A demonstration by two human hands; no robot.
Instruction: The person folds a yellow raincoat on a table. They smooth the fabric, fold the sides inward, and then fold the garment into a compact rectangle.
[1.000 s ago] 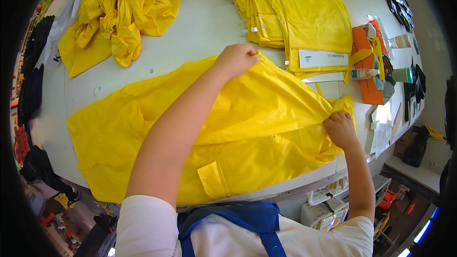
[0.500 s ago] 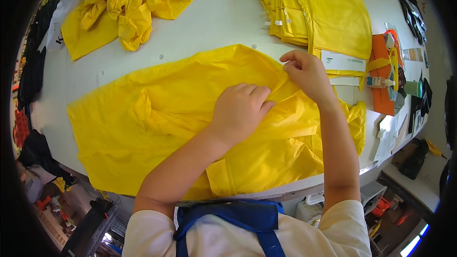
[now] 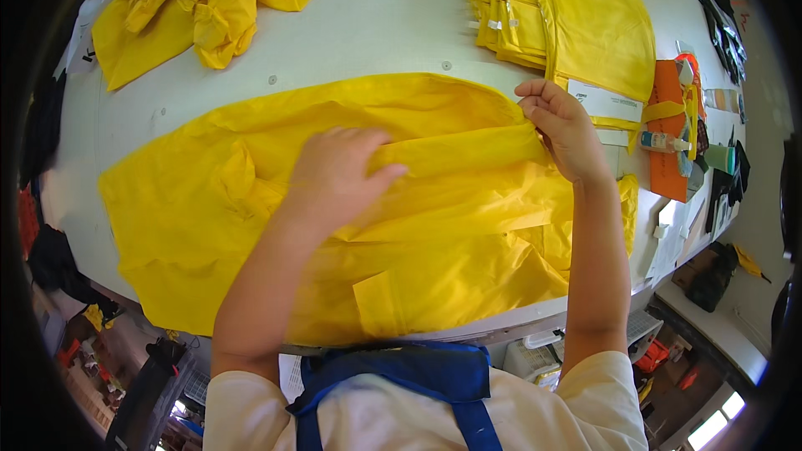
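A glossy yellow garment (image 3: 468, 196) of thin coated fabric, perhaps a raincoat, lies spread across the near side of the white table. My right hand (image 3: 561, 127) pinches the garment's upper edge at its right end, thumb against fingers. A long fold runs leftward from there. Over the middle of the garment is my left hand (image 3: 338, 171), a little smeared by motion, its thumb apart from the fingers and nothing gripped; whether it presses the cloth I cannot tell. A bunched part of the garment sits left of that hand.
At the far left lies a crumpled yellow heap (image 3: 213, 4). A stack of folded yellow garments (image 3: 585, 25) with a white card (image 3: 603, 102) stands at the far right. Beside it are an orange box (image 3: 666, 163), a small bottle (image 3: 664, 143) and a green cup (image 3: 720, 157). The table's edge runs before me.
My left hand has slid left along the garment, and a long smooth fold now shows between the hands. My right hand has shifted slightly right, still at the edge. The view has moved a little.
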